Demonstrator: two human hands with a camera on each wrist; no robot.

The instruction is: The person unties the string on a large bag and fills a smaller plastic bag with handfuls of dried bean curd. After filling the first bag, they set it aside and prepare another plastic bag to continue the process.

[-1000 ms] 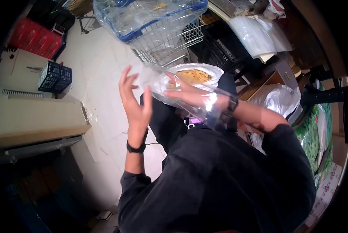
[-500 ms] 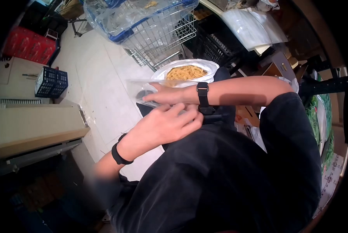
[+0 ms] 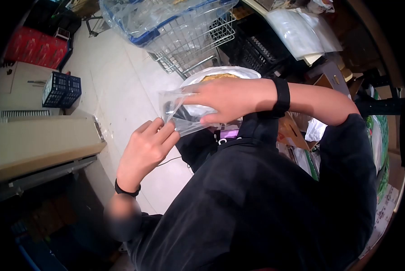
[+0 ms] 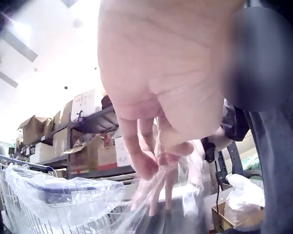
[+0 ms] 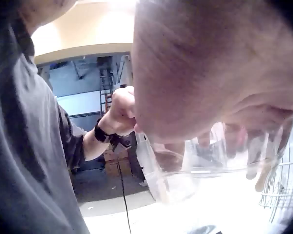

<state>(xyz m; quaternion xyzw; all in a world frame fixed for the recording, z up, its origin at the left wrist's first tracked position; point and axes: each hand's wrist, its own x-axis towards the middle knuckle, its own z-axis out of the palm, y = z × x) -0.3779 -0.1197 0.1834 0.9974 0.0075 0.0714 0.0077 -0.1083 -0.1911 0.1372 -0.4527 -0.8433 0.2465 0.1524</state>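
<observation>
Between the curled fingertips of our left hand, we pinch a thin, clear plastic bag; our right hand's nearly straight fingers seem inside. Uneven tugging could split it; slipping could jolt the round white container just beyond them.

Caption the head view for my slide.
Left hand pinches a clear bag that the right hand touches; a cart stands beyond.
</observation>
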